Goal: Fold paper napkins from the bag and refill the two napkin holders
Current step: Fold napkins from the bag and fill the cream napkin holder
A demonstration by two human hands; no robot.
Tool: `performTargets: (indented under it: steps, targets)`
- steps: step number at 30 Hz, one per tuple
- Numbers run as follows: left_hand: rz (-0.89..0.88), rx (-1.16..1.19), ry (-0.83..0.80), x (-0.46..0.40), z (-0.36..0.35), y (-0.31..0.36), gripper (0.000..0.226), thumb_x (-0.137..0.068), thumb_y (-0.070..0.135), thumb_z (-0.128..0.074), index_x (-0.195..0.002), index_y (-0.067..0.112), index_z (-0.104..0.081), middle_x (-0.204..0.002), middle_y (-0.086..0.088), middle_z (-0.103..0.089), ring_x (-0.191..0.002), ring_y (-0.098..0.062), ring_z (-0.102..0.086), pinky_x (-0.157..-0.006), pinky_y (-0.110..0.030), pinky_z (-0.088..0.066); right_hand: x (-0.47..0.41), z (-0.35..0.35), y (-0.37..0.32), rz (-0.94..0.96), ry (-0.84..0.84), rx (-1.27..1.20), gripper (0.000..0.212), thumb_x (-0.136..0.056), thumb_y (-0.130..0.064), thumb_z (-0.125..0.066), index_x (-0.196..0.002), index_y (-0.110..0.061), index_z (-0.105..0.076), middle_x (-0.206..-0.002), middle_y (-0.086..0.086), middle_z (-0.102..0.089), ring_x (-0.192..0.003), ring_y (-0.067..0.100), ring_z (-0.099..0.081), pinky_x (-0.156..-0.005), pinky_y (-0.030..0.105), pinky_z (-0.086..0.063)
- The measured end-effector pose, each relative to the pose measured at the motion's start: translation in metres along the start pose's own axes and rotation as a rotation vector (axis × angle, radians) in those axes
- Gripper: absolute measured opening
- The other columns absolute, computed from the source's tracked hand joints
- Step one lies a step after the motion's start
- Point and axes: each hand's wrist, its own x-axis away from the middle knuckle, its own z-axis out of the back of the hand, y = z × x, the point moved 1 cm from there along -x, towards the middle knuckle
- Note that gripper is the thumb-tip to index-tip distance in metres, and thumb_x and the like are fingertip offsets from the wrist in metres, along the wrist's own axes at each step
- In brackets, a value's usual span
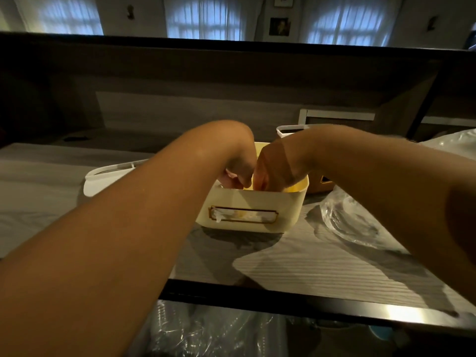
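While both hands reach down into the cream napkin holder (253, 210), the left hand (238, 171) and right hand (268, 173) touch, fingers curled; what they hold I cannot tell. The holder stands mid-counter (322, 264), the plastic bag (345, 222) just right.

Grey wood-grain table (309, 264), cream napkin holder (257, 207) (open-topped), white lid (103, 181), clear plastic bag (345, 217)
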Motion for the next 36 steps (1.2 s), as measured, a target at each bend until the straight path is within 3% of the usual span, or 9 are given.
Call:
performTargets:
  steps: [3,6,11,13,18,22,25,31,36]
  targets:
    - [-0.026,0.009,0.047,0.006,0.003,0.002,0.005,-0.091,0.008,-0.071,-0.092,0.003,-0.069,-0.094,-0.012,-0.073,-0.082,-0.019,-0.073,-0.071,-0.025,-0.060,0.010,0.005,0.006,0.014,-0.008,-0.044,0.047,-0.096,-0.040,-0.063,-0.140,-0.028,-0.055,-0.132,-0.004,-0.061,-0.125,0.020,-0.055,-0.104,0.035,-0.041]
    - [-0.104,0.040,0.115,0.014,0.006,0.014,0.008,-0.090,0.012,-0.074,-0.086,0.006,-0.069,-0.086,-0.008,-0.074,-0.072,-0.015,-0.073,-0.058,-0.020,-0.058,0.053,0.017,0.028,-0.002,0.215,-0.220,0.040,-0.090,-0.040,-0.070,-0.129,-0.034,-0.062,-0.121,-0.015,-0.067,-0.112,0.009,-0.061,-0.103,0.033,-0.042]
    - [-0.402,0.135,0.268,0.020,-0.018,0.067,0.032,-0.082,0.014,-0.080,-0.112,0.010,-0.069,-0.096,-0.007,-0.073,-0.084,-0.020,-0.073,-0.079,-0.041,-0.062,0.112,-0.015,0.092,-0.217,0.555,-0.434,0.012,-0.094,-0.033,-0.066,-0.089,-0.030,-0.076,-0.077,-0.012,-0.073,-0.075,0.006,-0.067,-0.068,0.023,-0.047]
    - [-0.516,0.191,0.296,0.021,-0.040,0.095,0.040,-0.080,0.016,-0.080,-0.118,0.014,-0.066,-0.100,-0.005,-0.071,-0.090,-0.020,-0.069,-0.082,-0.042,-0.061,0.122,-0.047,0.117,-0.349,0.472,-0.439,0.016,-0.097,-0.028,-0.062,-0.089,-0.025,-0.076,-0.076,-0.009,-0.074,-0.074,0.008,-0.069,-0.070,0.023,-0.051]
    - [-0.650,0.309,0.149,-0.001,-0.123,0.145,0.044,-0.089,0.012,-0.071,-0.131,0.023,-0.061,-0.113,0.000,-0.069,-0.102,-0.019,-0.066,-0.091,-0.038,-0.057,0.123,-0.123,0.151,-0.481,0.326,-0.372,0.024,-0.102,-0.020,-0.053,-0.115,-0.018,-0.073,-0.110,-0.001,-0.070,-0.099,0.017,-0.061,-0.095,0.031,-0.047]
    - [-0.653,0.326,0.093,-0.024,-0.165,0.155,0.037,-0.098,0.015,-0.056,-0.131,0.031,-0.062,-0.119,0.003,-0.066,-0.107,-0.017,-0.061,-0.091,-0.033,-0.052,0.110,-0.154,0.166,-0.531,0.308,-0.266,0.027,-0.101,-0.011,-0.051,-0.116,-0.022,-0.072,-0.097,-0.004,-0.064,-0.089,0.017,-0.058,-0.086,0.030,-0.049]
    - [-0.653,0.326,0.095,-0.036,-0.180,0.152,0.038,-0.098,0.013,-0.050,-0.130,0.030,-0.063,-0.117,0.003,-0.067,-0.104,-0.017,-0.061,-0.092,-0.035,-0.052,0.102,-0.152,0.169,-0.459,0.232,-0.140,0.028,-0.103,-0.018,-0.051,-0.121,-0.028,-0.069,-0.105,-0.003,-0.067,-0.091,0.015,-0.059,-0.082,0.026,-0.046]
    - [-0.690,0.391,-0.004,-0.054,-0.184,0.133,0.020,-0.093,0.023,-0.069,-0.109,0.035,-0.070,-0.098,0.014,-0.067,-0.084,-0.003,-0.062,-0.067,-0.018,-0.048,0.089,-0.134,0.168,-0.300,-0.118,-0.084,0.039,-0.102,-0.039,-0.052,-0.138,-0.028,-0.059,-0.130,-0.005,-0.061,-0.109,0.010,-0.050,-0.095,0.026,-0.034]
    - [-0.739,0.463,-0.040,-0.054,-0.176,0.130,0.015,-0.087,0.022,-0.076,-0.099,0.031,-0.072,-0.091,0.014,-0.069,-0.073,0.005,-0.063,-0.058,-0.009,-0.047,0.082,-0.125,0.172,-0.361,-0.162,-0.111,0.053,-0.094,-0.043,-0.065,-0.142,-0.023,-0.055,-0.127,0.001,-0.063,-0.113,0.018,-0.057,-0.086,0.025,-0.036]
